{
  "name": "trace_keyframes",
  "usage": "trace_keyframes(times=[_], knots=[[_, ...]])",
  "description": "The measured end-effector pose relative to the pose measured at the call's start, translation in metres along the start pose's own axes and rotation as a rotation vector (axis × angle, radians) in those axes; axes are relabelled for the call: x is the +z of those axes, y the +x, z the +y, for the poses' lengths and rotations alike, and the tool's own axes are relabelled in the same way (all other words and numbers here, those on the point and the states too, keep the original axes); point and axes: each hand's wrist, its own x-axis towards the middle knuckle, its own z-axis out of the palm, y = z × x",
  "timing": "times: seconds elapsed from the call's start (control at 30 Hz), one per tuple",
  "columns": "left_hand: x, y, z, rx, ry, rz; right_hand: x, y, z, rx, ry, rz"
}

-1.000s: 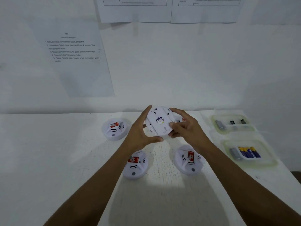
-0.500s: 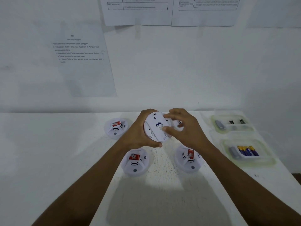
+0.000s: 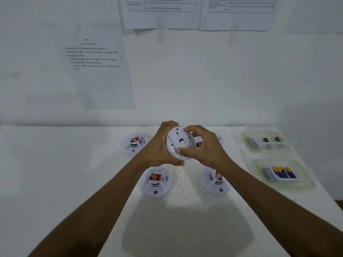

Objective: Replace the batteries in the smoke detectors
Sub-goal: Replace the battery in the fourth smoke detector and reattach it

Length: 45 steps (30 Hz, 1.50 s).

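Note:
I hold a round white smoke detector (image 3: 178,143) above the table with its back plate facing me. My left hand (image 3: 161,147) grips its left edge and underside. My right hand (image 3: 204,145) grips the back plate, thumb on its lower rim and fingers curled over the top. Three more detectors with red labels lie face up on the table: one at the back left (image 3: 134,144), one at the front left (image 3: 155,181), one at the front right (image 3: 216,180). A further detector (image 3: 219,139) shows partly behind my right hand.
At the right stand two clear trays: the far tray (image 3: 246,145) holds a grey block and two dark batteries (image 3: 265,140), the near tray (image 3: 304,184) holds blue and yellow batteries (image 3: 284,172). Printed sheets (image 3: 96,67) hang on the wall behind the white table (image 3: 55,173).
The detector has tilted and turned in my hands. My right hand shifted from its right rim to grip across the back plate, and both hands moved slightly left.

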Motion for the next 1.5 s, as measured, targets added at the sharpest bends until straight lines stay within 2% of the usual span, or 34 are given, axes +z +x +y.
trace_keyframes(times=[0.17,0.37,0.57,0.7,0.87,0.97,1.13,1.37,1.5], knots=[[0.003,0.006,-0.006,0.003,0.029,0.02,-0.001,0.001,-0.001,0.003,-0.025,-0.007],[0.0,0.009,-0.001,-0.103,-0.019,-0.052,-0.005,0.001,-0.002,0.03,-0.004,0.024],[-0.001,0.011,-0.002,0.023,0.056,-0.057,-0.004,0.0,-0.001,0.045,0.002,-0.018],[-0.001,0.009,-0.001,0.022,0.04,-0.083,-0.004,-0.001,0.001,0.01,-0.018,-0.061],[-0.007,0.008,0.009,-0.033,0.132,-0.04,-0.005,0.002,0.005,-0.043,-0.007,-0.015],[-0.005,0.006,0.006,-0.073,0.199,-0.024,-0.005,0.002,0.005,-0.107,-0.126,0.008],[0.003,-0.001,-0.005,0.024,0.041,0.059,-0.007,0.003,-0.004,-0.103,-0.144,-0.038],[-0.02,-0.004,-0.022,-0.114,0.151,0.06,-0.021,0.03,0.004,-0.123,0.064,0.028],[-0.046,-0.009,-0.037,-0.161,0.152,0.073,-0.02,0.053,0.03,-0.052,-0.022,-0.095]])
